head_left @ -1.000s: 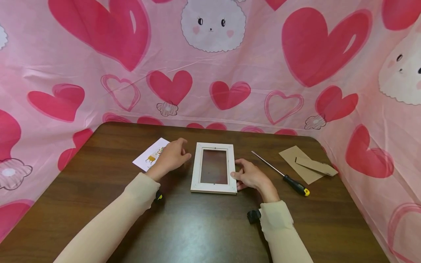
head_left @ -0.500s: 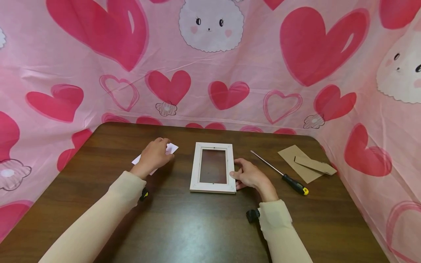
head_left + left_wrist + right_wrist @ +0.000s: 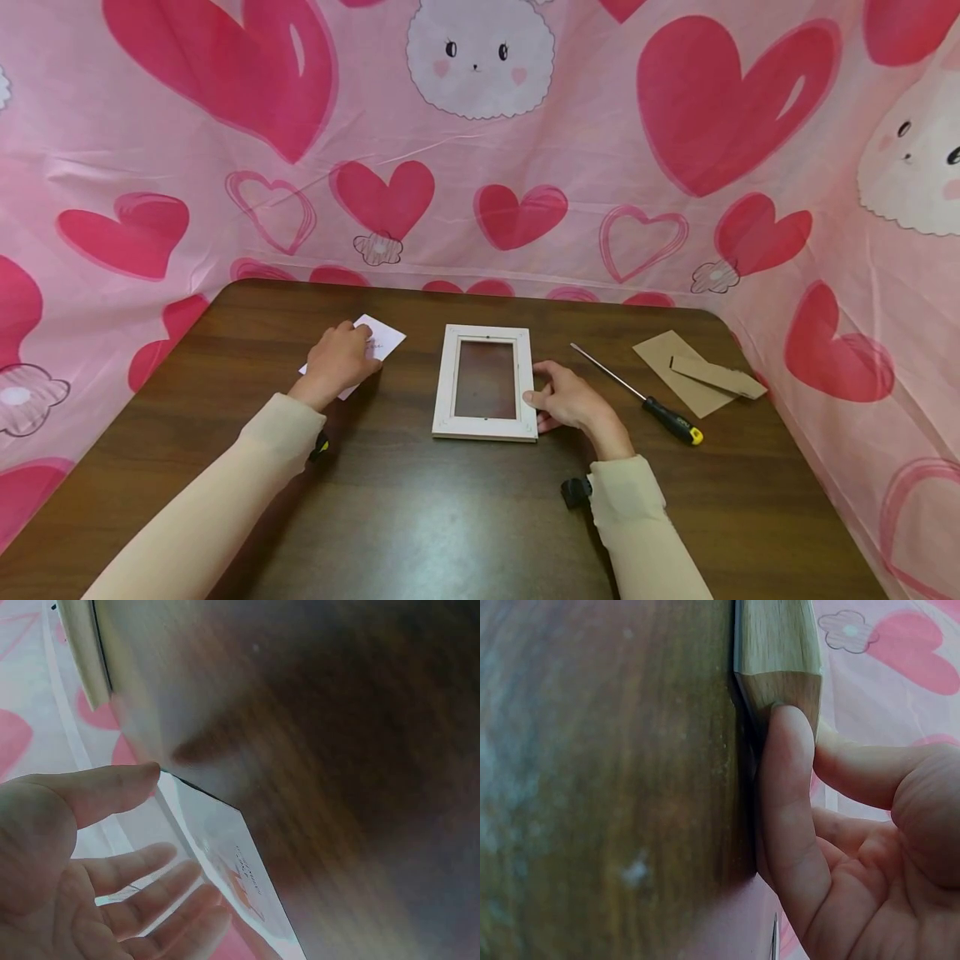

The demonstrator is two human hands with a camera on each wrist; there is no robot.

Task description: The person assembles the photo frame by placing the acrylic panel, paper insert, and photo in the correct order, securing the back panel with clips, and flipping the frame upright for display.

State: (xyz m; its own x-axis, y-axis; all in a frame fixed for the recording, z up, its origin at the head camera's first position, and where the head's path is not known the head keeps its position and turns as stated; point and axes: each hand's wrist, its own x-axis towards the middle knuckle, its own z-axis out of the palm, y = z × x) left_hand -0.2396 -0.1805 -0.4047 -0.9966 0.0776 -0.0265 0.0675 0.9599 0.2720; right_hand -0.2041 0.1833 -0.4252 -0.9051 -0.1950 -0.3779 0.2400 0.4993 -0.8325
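Card point(image 3: 386, 335) partly beneath left hand point(image 3: 335, 358), contact unclear

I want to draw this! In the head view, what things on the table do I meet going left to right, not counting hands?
White card, white frame, screwdriver, brown board pieces.

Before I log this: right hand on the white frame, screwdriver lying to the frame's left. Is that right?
Not quite: the head view shows the screwdriver to the right of the white frame. The right hand is on the frame, as you said.
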